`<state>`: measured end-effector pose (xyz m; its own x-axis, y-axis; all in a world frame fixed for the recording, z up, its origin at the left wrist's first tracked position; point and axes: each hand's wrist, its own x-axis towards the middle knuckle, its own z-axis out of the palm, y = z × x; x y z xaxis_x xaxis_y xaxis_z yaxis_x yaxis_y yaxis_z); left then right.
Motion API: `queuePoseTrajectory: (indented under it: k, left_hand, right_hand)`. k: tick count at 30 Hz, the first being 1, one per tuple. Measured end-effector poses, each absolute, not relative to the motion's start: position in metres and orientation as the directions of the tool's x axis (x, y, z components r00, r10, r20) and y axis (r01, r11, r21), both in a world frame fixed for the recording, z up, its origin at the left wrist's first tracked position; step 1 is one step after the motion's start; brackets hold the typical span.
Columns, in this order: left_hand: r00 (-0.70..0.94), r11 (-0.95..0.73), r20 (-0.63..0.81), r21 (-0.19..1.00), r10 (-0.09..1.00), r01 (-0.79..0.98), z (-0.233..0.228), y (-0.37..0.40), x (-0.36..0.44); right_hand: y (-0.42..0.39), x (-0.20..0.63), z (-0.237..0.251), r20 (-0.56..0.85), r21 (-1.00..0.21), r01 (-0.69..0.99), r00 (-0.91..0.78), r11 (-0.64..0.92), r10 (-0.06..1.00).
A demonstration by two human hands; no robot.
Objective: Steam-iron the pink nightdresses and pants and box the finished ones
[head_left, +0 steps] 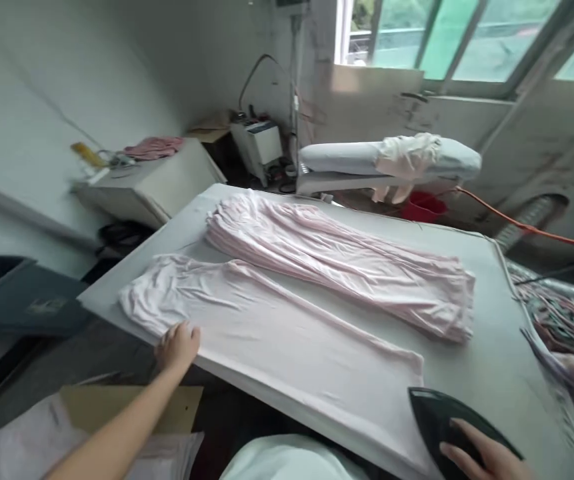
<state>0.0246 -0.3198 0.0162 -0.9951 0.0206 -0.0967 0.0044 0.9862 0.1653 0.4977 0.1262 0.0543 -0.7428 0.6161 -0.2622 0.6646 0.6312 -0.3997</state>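
Observation:
A pair of pale pink trousers (287, 347) lies folded lengthwise along the near side of the padded ironing table (507, 360). Its gathered waist end is at the left, beside my left hand (179, 347), whose bent fingers grip the fabric at the table's near edge. At the lower right, my right hand (487, 453) is closed around a dark iron (437, 417). The iron sits at the hem end of the trousers, tip pointing away from me; its rear is cut off by the frame. Behind lies a stack of similar pink trousers (337, 260), slightly rumpled.
A narrow pressing board (341, 158) with a crumpled white cloth (409, 153) stands beyond the table, above a red bucket (424, 207). An orange hose (527, 227) runs right. A dark bin (31, 297) stands left; pale fabric (21, 433) and cardboard (131, 407) lie below my left arm.

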Motion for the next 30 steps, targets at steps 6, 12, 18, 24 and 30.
queuePoseTrajectory:
  k: [6,12,18,24,30]
  left_hand:
    - [-0.949,0.902,-0.049,0.331,0.311,0.279,0.045,-0.276,-0.085]
    - [-0.608,0.629,-0.171,0.303,0.775,0.716,0.045,-0.240,-0.186]
    - [-0.270,0.364,-0.366,0.218,0.891,0.906,0.053,-0.242,-0.258]
    - [-0.419,0.435,-0.132,0.395,0.899,0.809,0.033,-0.240,-0.264]
    - [-0.838,0.631,0.212,0.572,0.504,0.524,-0.019,-0.384,-0.251]
  right_hand:
    - [0.084,0.356,0.051,-0.347,-0.319,0.744,-0.668,0.587,0.658]
    - [0.100,0.287,0.087,-0.325,-0.254,0.828,-0.560,0.501,0.762]
    - [-0.019,0.217,0.089,-0.521,-0.253,0.685,-0.691,0.683,0.501]
    - [-0.144,0.030,0.073,-0.502,-0.228,0.314,-0.849,0.922,0.166]
    - [-0.172,-0.132,0.080,-0.371,-0.100,0.442,-0.848,0.891,0.379]
